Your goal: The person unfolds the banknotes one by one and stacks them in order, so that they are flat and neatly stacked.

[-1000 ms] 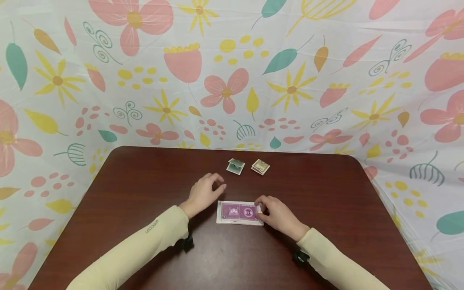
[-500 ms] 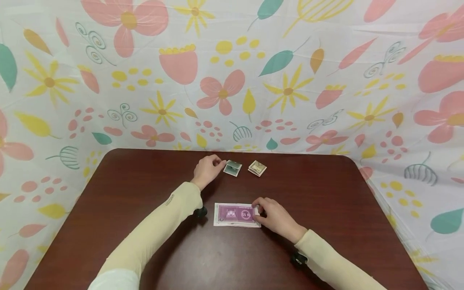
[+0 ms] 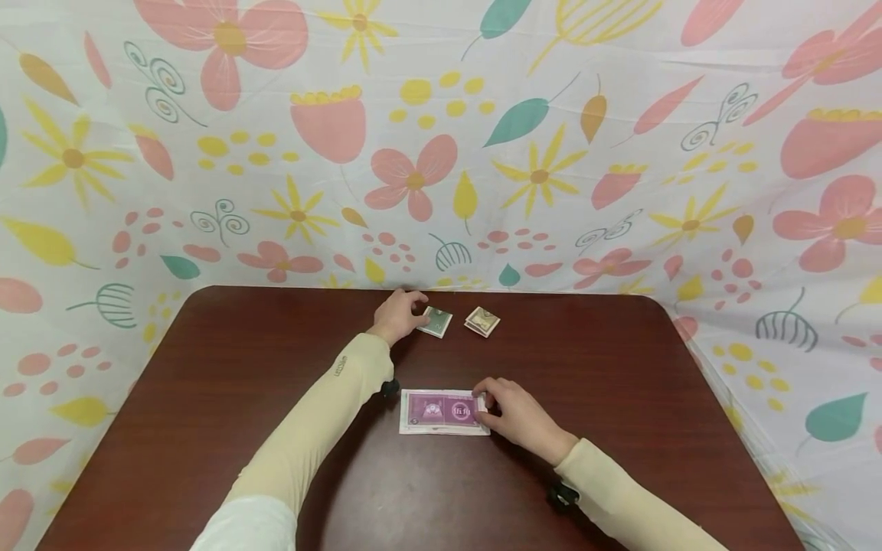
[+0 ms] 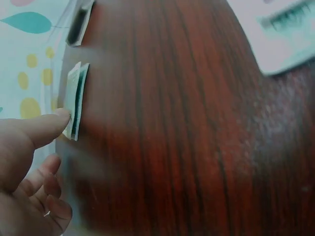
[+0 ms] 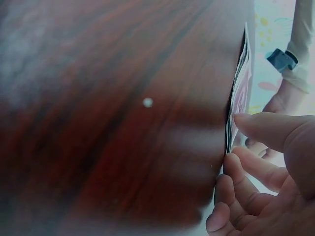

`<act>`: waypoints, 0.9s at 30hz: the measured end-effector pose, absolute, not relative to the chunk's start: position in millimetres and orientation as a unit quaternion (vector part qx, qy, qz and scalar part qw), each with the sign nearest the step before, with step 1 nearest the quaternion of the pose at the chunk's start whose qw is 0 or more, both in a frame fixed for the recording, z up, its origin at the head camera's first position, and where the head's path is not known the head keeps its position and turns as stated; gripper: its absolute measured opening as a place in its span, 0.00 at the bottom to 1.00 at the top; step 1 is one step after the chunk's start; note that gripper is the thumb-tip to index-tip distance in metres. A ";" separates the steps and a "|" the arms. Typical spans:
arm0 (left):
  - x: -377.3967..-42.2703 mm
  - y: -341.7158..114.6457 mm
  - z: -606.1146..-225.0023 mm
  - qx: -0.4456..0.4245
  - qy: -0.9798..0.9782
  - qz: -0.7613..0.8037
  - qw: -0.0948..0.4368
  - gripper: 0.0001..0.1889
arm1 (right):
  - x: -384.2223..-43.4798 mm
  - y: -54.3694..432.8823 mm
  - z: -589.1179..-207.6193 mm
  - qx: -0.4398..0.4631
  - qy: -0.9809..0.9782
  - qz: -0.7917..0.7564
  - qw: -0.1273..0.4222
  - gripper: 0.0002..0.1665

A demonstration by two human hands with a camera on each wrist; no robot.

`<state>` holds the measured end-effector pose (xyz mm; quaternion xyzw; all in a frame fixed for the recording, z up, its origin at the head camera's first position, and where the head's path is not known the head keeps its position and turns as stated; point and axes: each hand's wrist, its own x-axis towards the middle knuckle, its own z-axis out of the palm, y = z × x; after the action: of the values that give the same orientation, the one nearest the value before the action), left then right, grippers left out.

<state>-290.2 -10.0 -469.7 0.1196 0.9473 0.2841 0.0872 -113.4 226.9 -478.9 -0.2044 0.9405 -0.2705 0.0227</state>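
In the head view my left hand (image 3: 400, 315) reaches to a small folded green banknote (image 3: 436, 322) near the back of the table. Its thumb (image 4: 47, 129) rests on the note's upper fold, while the other fingers stand apart from the paper. Nearer the front lies a flat stack of banknotes (image 3: 432, 412) with a purple one on top. My right hand (image 3: 522, 419) grips the stack's right end, thumb (image 5: 253, 125) on the top face and index finger at the edge. How far that finger goes beneath the notes is hidden.
A folded yellowish banknote (image 3: 481, 322) lies right of the green one. The dark wooden table (image 3: 586, 360) backs onto a flower-patterned cloth (image 3: 544, 207). Each wrist wears a black camera (image 3: 563, 497).
My left hand has moved away and back from beside the purple stack to the folded green banknote, whose gaping top flap now lies lower. The right hand stays on the stack.
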 end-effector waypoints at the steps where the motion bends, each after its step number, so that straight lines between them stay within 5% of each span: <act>1: -290.6 -10.4 -470.3 0.122 0.948 0.280 0.092 0.25 | -113.5 226.7 -479.0 -0.204 0.940 -0.271 0.024 0.16; 16: -293.7 -21.5 -467.5 0.159 0.937 0.276 0.143 0.18 | -113.2 225.5 -477.3 -0.203 0.940 -0.273 0.026 0.16; 27: -284.8 -22.0 -476.2 0.181 0.936 0.286 0.099 0.14 | -113.3 226.2 -477.6 -0.211 0.940 -0.268 0.030 0.16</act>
<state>-284.8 -22.0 -476.2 0.1810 0.9356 0.2863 0.0991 -113.3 226.2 -477.6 -0.2105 0.9396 -0.2683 0.0304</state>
